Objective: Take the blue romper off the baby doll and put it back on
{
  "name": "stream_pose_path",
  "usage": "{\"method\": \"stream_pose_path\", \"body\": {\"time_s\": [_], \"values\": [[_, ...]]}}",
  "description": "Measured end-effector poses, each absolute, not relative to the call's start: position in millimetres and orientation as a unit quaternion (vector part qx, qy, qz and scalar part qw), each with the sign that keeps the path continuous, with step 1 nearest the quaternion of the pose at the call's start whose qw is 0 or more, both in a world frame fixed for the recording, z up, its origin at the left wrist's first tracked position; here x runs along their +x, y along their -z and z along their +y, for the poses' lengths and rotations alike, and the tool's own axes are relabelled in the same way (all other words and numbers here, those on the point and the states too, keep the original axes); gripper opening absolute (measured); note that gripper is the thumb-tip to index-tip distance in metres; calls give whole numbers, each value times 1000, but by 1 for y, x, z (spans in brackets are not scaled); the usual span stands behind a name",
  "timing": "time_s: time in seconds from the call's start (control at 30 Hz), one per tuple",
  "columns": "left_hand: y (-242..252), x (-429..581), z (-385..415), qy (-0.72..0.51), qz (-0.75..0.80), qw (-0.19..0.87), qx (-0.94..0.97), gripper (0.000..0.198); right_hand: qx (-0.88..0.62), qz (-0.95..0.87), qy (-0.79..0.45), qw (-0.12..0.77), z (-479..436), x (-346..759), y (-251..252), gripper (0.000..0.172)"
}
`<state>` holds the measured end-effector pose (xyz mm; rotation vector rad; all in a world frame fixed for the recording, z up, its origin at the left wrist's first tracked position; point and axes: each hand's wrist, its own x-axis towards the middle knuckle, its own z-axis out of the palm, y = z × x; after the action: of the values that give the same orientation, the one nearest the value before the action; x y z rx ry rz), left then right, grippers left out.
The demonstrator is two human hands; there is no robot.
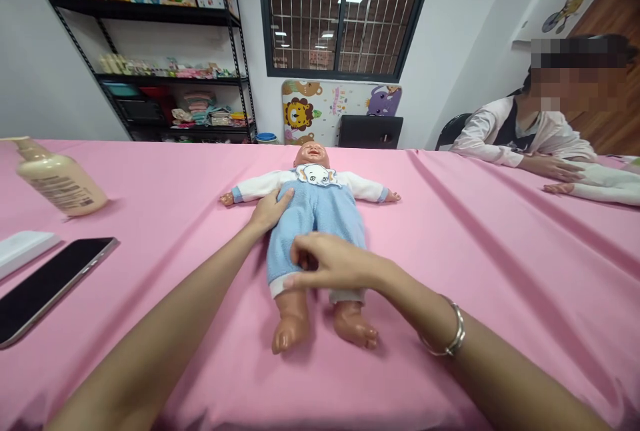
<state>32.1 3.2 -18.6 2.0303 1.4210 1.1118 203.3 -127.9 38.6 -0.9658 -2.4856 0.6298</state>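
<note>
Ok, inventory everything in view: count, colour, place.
Doll: 1, blue and white, table centre
Tablecloth: 1, pink, beneath
Pump bottle: 1, beige, left
Phone: 1, black, near left
Flat case: 1, white, beside phone
Shelving: 1, black, back left, stocked
Bin lid: 1, blue, beside shelving
Window: 1, black frame, back wall
Animal panel: 1, multicoloured, below window
Flat object: 1, black, below window
Person: 1, pink top, right
Chair: 1, black, behind person
Sleeved arm: 1, white, right
Giraffe picture: 1, yellowish, upper right
Bracelet: 1, silver, right wrist
Left hand: 1, on doll's side
Right hand: 1, over doll's legs
</note>
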Motion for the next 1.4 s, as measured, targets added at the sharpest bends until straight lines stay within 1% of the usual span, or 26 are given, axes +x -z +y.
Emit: {"method": "stream_pose_path", "body": {"time_s": [0.03,0.1,0.3,0.43,0.53,0.63,0.73,0.83,0.93,1.03,1.13,1.23,1.3,1.4], "values": [[21,31,5,-396,521,200,729,55,-344,-897,-229,160,-133,199,-38,38],[23,30,6,-396,525,189,729,55,-362,-898,-210,135,-136,193,-34,42],[25,30,4,-394,539,167,725,55,-345,-898,-213,171,-130,194,-27,30],[25,30,4,-397,536,161,727,53,-336,-904,-193,181,-131,192,-25,32],[25,30,4,-394,538,163,728,52,-331,-916,-131,186,-133,190,-22,36],[24,31,3,-392,534,166,731,52,-299,-933,-18,200,-136,186,-19,35],[22,31,2,-391,534,162,732,52,-239,-943,101,210,-141,181,-17,29],[22,32,1,-387,537,160,732,53,-211,-944,148,205,-145,178,-17,23],[23,31,2,-388,537,161,732,54,-222,-945,147,188,-146,177,-17,17],[23,31,2,-389,539,161,729,54,-240,-951,119,158,-147,177,-21,13],[23,31,1,-391,534,164,731,53,-284,-947,27,148,-151,177,-27,15],[23,32,1,-381,540,152,735,52,-283,-949,-66,126,-157,176,-33,19],[23,32,1,-374,551,136,734,52,-266,-956,-66,104,-162,174,-36,16],[22,33,0,-368,562,120,731,51,-252,-964,-16,84,-168,171,-37,11]]}}
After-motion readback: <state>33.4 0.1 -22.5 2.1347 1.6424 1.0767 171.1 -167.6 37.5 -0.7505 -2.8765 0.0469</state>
